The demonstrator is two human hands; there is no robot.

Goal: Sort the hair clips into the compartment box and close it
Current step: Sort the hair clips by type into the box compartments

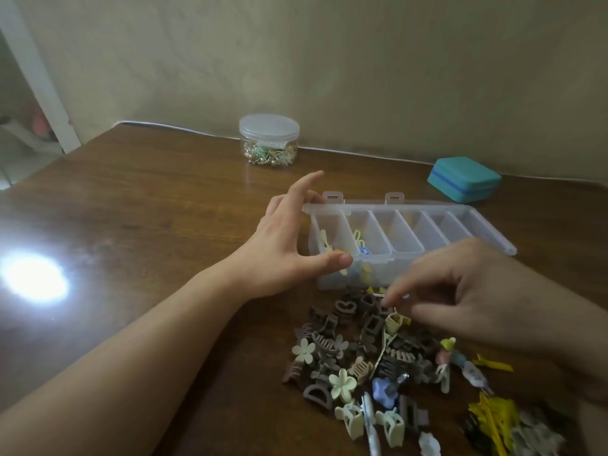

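one view only, from a camera worn on the person's head, wide-angle, looking forward and down across a wooden table (138, 205) toward the wall (329, 60) behind it. it sits close above the work: both forearms reach in from the bottom edge, and straight lines bend near the frame's borders.

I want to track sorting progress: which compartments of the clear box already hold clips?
Only the two compartments nearest the left hand of the clear plastic compartment box hold small yellowish clips; the others look empty.
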